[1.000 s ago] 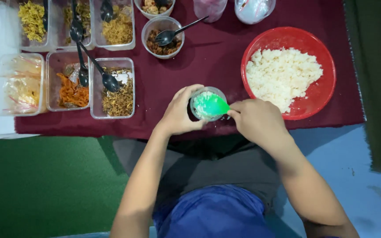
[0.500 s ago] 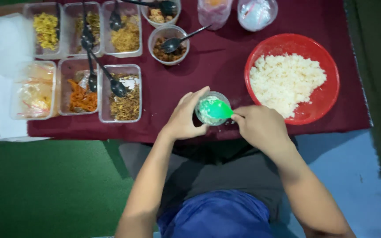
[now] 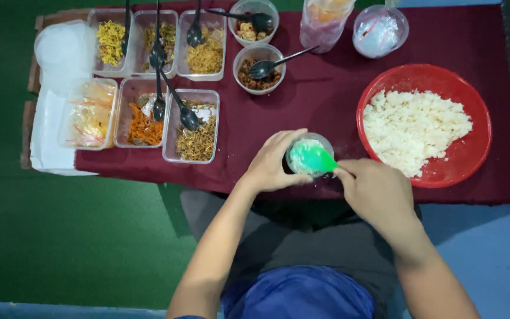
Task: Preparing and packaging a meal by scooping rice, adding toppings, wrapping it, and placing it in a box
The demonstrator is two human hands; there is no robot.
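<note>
The right hand (image 3: 379, 192) is closed around the handle of a green spoon (image 3: 317, 158), whose flat blade lies over the mouth of a small clear cup (image 3: 309, 155). The cup holds white rice and sits at the near edge of the table, on a dark red cloth (image 3: 326, 106). The left hand (image 3: 275, 159) wraps the cup from its left side, fingers curled round the wall and thumb lying along the near rim, so both hands are clamped on something and almost touch each other at the cup.

Just to the right of the cup stands a big red bowl (image 3: 473, 106) with a heap of white rice (image 3: 411, 130) in it.

To the left of the cup lies a group of clear rectangular tubs (image 3: 199, 97) filled with shredded yellow, orange and brown food, several with black spoons (image 3: 159, 65) resting in them. One tub at the far left holds thin plastic bags (image 3: 90, 115), and a white lid (image 3: 60, 47) lies beyond it.

Farther back are two round tubs (image 3: 259, 68) of brown food, each with a black spoon, then a clear bag of orange stuff (image 3: 326, 20) and a round tub with a lid (image 3: 380, 31).
</note>
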